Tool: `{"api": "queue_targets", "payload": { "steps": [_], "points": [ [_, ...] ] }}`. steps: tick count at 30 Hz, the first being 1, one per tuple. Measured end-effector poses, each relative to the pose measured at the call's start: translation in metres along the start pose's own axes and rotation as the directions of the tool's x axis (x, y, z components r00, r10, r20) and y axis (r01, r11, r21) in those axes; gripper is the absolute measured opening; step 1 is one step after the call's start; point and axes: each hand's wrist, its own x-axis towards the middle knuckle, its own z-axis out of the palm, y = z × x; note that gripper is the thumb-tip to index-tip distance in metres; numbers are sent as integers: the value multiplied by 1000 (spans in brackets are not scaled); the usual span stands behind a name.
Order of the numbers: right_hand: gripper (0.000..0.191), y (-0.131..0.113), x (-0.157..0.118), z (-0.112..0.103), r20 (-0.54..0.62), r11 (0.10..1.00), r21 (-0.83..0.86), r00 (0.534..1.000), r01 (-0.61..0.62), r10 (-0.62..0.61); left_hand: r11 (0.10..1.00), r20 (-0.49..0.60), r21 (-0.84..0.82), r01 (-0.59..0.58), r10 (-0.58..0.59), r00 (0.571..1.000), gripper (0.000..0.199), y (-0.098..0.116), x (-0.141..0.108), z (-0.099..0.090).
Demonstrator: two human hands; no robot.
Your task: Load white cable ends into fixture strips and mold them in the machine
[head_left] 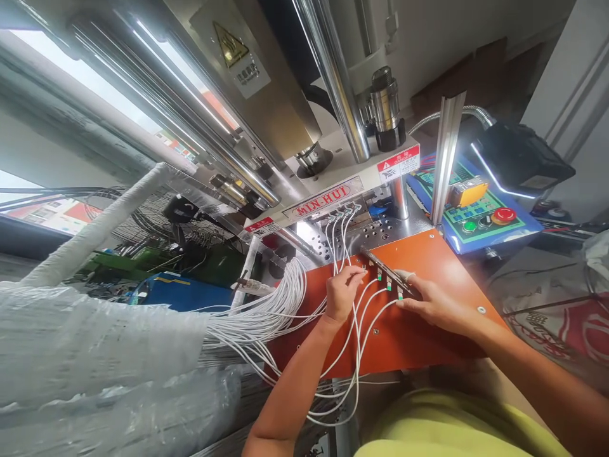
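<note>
My left hand is closed in a pinch at the far end of the orange board, on a white cable's small connector end that its fingertips partly cover. Around the right end of a dark metal bar my right hand is closed, with the thumb beside the nearest connector. Several green-and-metal connectors sit along this bar. White cables curve from them towards me, below my left hand. More white cable ends lie in the metal block under the press.
The MIN-HUI press stands behind the board, with thick steel columns. On the right is a control box with a red emergency button. A large plastic-wrapped cable bundle fills the left. A black lamp overhangs the right side.
</note>
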Motion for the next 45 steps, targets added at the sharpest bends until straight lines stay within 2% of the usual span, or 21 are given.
{"api": "queue_targets", "payload": {
  "steps": [3, 7, 17, 29, 38, 45],
  "points": [
    [58, -3, -1, -1, 9, 1000, -10, 1000, -8, 8, 957, 87, 182, -228, 215, 973, 10, -12, 4, 5],
    [60, -4, 0, -2, 11, 1000, -7, 1000, -12, 12, 907, 113, 268, -325, 306, 945, 14, -20, 7, 9],
    [55, -3, 0, -2, 28, 1000, 1, 1000, -12, 11, 912, 144, 310, -270, 236, 961, 18, -21, 6, 15],
    [52, -3, 0, -2, 24, 999, -34, 1000, -13, 14, 907, 116, 317, -276, 252, 961, 17, -19, 5, 16],
    [51, -2, -1, -1, 17, 1000, 7, 1000, -2, 1, 914, 110, 309, -262, 239, 965, 19, -20, 5, 17],
    [49, 1, 3, -3, 34, 997, -60, 998, 57, -55, 930, 43, 277, -239, 237, 971, 17, -24, 7, 20]
  ]
}}
